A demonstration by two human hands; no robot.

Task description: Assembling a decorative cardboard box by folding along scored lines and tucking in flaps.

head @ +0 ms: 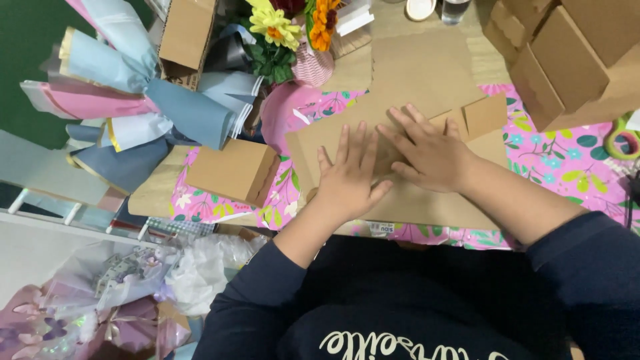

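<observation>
both your hands, left hand (348, 181) and right hand (430, 155), press the flat cardboard sheet (407, 200) down, fingers spread; next likely needs a firm crease.

1 head-worn view, steeply down and close over the table (567, 160) edge.

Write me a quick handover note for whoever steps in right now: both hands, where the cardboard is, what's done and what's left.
Left hand: flat, palm down, fingers spread on the flat cardboard sheet.
Right hand: also flat on the sheet, pressing beside the left; neither hand grips anything.
The sheet lies on the pink floral table cover, its flaps not raised.
Done: one folded brown box sits to the left; more cardboard boxes are stacked at upper right.
Left: this sheet is not yet formed into a box.
</observation>
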